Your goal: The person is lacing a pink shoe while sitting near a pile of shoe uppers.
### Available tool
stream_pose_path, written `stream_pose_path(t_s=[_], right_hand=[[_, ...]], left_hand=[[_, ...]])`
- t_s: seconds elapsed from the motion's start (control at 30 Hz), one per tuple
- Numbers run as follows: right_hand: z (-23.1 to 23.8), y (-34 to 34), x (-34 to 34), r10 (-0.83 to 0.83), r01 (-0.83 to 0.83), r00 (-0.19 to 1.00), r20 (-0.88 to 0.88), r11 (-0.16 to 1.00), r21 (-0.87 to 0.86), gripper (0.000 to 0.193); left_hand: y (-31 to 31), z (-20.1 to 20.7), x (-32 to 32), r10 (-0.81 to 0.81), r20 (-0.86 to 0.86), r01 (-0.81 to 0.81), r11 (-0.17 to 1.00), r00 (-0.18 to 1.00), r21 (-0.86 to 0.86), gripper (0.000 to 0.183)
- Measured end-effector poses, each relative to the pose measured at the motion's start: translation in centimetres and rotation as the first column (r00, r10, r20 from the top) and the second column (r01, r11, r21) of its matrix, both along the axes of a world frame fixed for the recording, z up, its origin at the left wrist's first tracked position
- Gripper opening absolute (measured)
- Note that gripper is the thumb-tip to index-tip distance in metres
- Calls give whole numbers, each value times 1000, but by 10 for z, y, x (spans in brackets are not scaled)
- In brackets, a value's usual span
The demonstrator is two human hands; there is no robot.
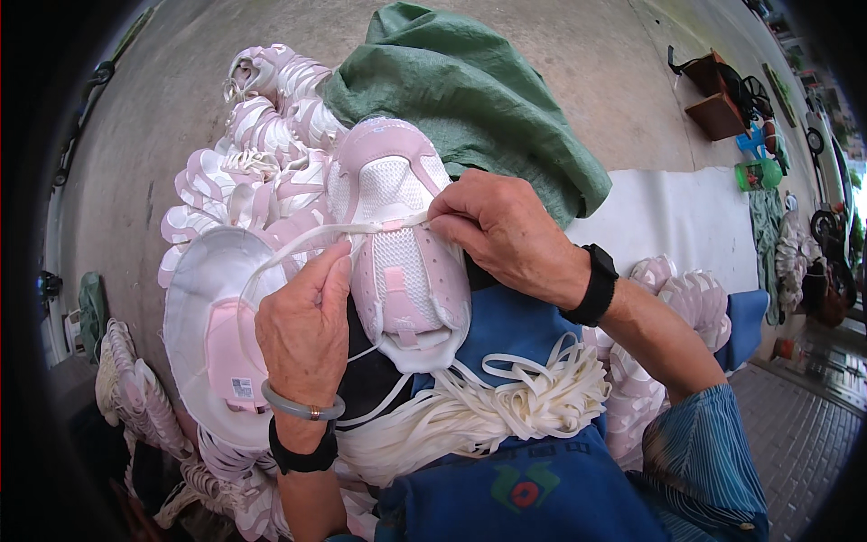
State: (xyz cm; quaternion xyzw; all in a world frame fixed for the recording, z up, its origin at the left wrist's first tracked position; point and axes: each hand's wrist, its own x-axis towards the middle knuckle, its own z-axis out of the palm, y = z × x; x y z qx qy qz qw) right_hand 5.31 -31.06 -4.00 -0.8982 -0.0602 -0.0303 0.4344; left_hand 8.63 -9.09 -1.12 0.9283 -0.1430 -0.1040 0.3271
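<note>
Apparently lacing is the step in hand, and it looks to be near its start. From my remote seat I see the pink-and-white shoe upper (393, 262) lying between both hands, toe pointing away, above the lap. A flat white lace (302, 237) crosses it at the front of the throat, while the holes along the side strips look bare.

My right hand (506, 237) pinches the lace at the upper's right edge, thumb against forefinger. My left hand (302, 316) has thumb and forefinger brought together at the opposite edge, right by the lace; I can't tell whether they grip it. Nearer the body, a bundle of loose laces (479, 406) lies over the blue apron (515, 488).

Next, I'd judge, the move calls for evening the two lengths, keeping the strap flat and untwisted, then feeding one end into the following hole without dragging the first crossing askew
</note>
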Motion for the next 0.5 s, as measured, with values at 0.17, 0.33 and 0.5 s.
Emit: stream_pose_path(t_s=[0.17, 0.33, 0.5], right_hand=[[0, 2, 2, -19, 19, 1000, -16, 999, -26, 14], [6, 9, 3, 11, -16, 999, -32, 988, -156, 15], [11, 15, 7, 40, -38, 999, -4, 930, -365, 15]], left_hand=[[2, -8, 3, -35, 89, 42, 995, 995, -85, 20], [3, -13, 9, -28, 13, 29, 988, 1000, -149, 20], [-5, -18, 17, 70, -169, -99, 980, 983, -171, 21]])
